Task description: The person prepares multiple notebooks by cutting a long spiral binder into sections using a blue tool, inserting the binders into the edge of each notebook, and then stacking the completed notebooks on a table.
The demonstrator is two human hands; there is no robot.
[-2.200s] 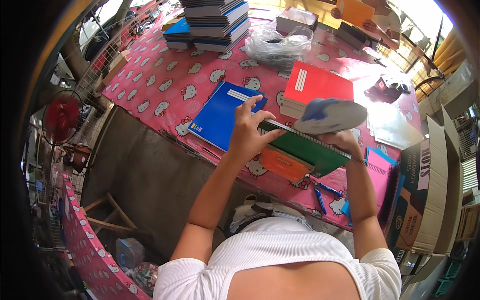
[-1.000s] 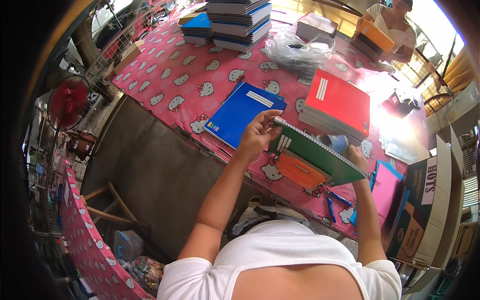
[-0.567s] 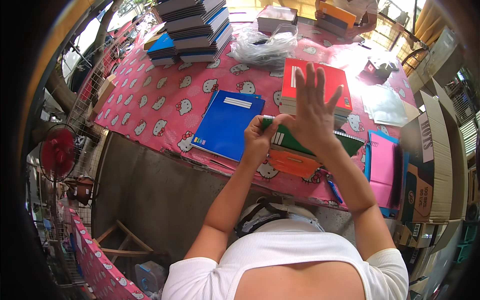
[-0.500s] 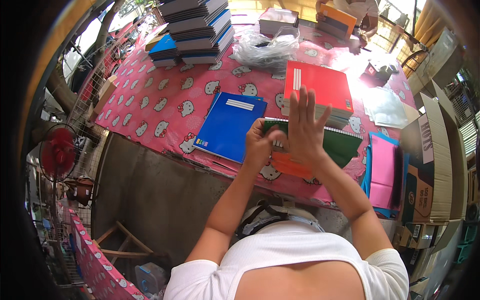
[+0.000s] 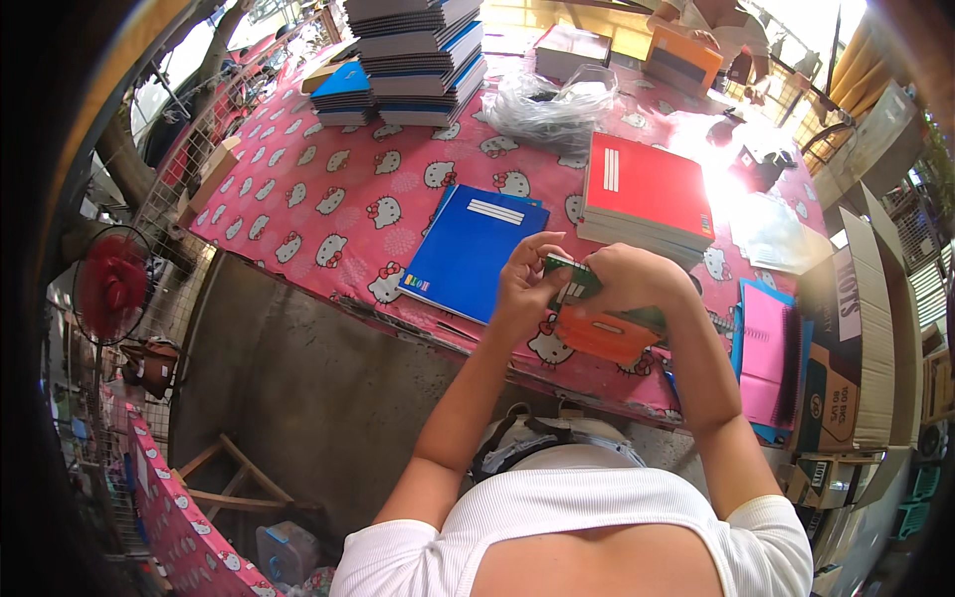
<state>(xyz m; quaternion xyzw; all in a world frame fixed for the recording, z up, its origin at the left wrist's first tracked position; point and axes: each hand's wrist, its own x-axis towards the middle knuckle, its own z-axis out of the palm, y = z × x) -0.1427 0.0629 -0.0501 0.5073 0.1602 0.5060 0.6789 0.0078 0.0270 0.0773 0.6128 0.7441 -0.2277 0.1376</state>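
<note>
A green spiral notebook is held over the near edge of the table, its coil side up. My left hand pinches its left corner between thumb and fingers. Curled over the coiled edge is my right hand, closed on the notebook, its fingertips mostly hidden behind the back of the hand. Below both hands, an orange cover shows against the notebook. Left of them lies a blue notebook on top of another blue one. A stack of red-covered notebooks sits just beyond my right hand.
On the pink patterned tablecloth stand tall notebook stacks and clear plastic bags. Pink and blue notebook covers lie at the right beside an open carton. Across the table, another person is near an orange notebook.
My right hand has gone from flat and spread over the green notebook to curled at its coiled edge. My left fingers have shifted at the corner. The view has shifted slightly.
</note>
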